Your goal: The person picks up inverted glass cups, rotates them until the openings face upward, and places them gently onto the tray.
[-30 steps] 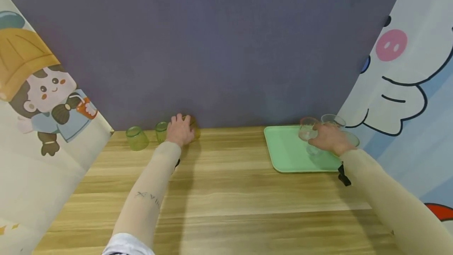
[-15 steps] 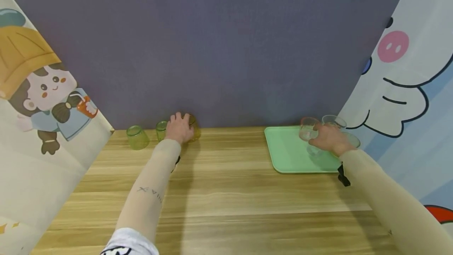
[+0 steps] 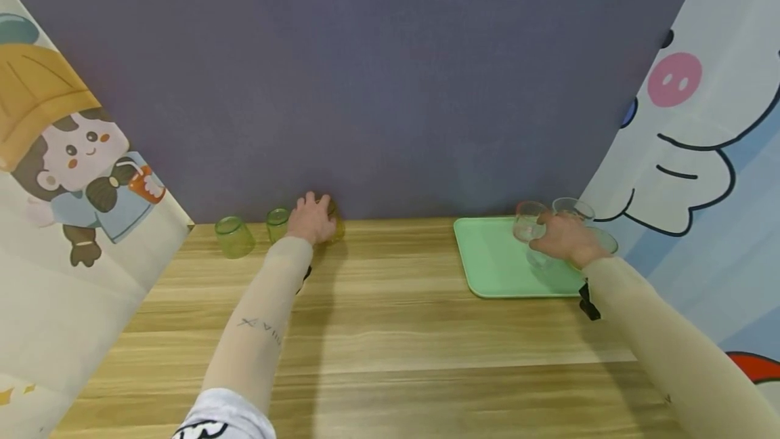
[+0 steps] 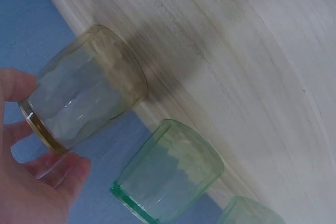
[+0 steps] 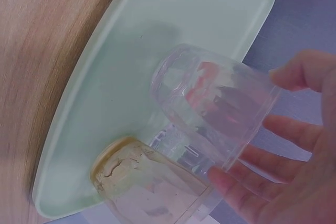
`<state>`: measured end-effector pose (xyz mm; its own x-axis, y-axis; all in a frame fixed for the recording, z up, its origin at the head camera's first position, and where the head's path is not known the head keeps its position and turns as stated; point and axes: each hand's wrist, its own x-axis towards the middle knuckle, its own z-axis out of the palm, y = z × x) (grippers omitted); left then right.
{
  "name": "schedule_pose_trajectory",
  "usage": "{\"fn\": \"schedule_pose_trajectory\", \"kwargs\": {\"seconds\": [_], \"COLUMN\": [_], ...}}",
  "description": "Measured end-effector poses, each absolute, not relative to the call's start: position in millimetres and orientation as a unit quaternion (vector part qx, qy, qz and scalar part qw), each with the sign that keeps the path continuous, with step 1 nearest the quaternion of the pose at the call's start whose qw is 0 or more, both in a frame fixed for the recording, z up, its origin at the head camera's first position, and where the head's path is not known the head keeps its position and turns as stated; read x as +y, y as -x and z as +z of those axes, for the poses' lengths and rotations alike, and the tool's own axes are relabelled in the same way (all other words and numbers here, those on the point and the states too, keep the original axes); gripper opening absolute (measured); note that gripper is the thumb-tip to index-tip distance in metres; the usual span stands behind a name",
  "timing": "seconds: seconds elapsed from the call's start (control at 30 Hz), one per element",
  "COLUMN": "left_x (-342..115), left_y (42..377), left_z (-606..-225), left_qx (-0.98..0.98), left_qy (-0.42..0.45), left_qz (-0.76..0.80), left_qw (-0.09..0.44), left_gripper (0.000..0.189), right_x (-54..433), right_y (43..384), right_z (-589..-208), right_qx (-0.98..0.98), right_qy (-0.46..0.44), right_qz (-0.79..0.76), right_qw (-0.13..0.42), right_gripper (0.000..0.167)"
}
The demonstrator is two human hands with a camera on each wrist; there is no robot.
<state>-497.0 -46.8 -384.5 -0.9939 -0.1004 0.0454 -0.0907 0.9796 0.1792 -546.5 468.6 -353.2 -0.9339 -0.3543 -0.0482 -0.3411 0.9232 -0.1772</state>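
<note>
My left hand [image 3: 312, 220] holds an amber glass [image 4: 86, 90] by its end with the darker amber rim, thumb on one side and fingers on the other. The glass stands on the table along the back wall. Beside it are a green glass [image 4: 168, 169] and a second, yellow-green glass [image 3: 235, 238]. On the right, my right hand [image 3: 567, 237] grips a clear glass [image 5: 215, 106] around its upper end, over the pale green tray [image 3: 495, 263]. A faintly amber glass [image 5: 152, 187] stands close to it, and a pink-tinted glass [image 3: 527, 222] shows to its left in the head view.
Another clear glass [image 3: 574, 207] stands at the tray's back right. A dark grey-blue wall [image 3: 390, 87] rises behind the wooden table [image 3: 390, 330]. Printed cartoon panels flank both sides.
My left hand has shifted only slightly about the amber glass. The right hand stays in the same place on the clear glass, and the glasses and tray have not visibly moved.
</note>
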Motion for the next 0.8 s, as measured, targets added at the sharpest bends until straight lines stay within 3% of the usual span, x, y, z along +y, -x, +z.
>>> {"fn": "schedule_pose_trajectory", "kwargs": {"seconds": [0.8], "left_x": [-34], "left_y": [490], "left_z": [-376], "left_qx": [-0.991], "left_qy": [-0.063], "left_qz": [-0.114], "left_qw": [0.012], "left_gripper": [0.067], "right_x": [467], "right_y": [541], "right_z": [-353], "right_qx": [0.98], "right_qy": [0.169], "right_qz": [-0.097], "right_qw": [0.051], "right_gripper": [0.066]}}
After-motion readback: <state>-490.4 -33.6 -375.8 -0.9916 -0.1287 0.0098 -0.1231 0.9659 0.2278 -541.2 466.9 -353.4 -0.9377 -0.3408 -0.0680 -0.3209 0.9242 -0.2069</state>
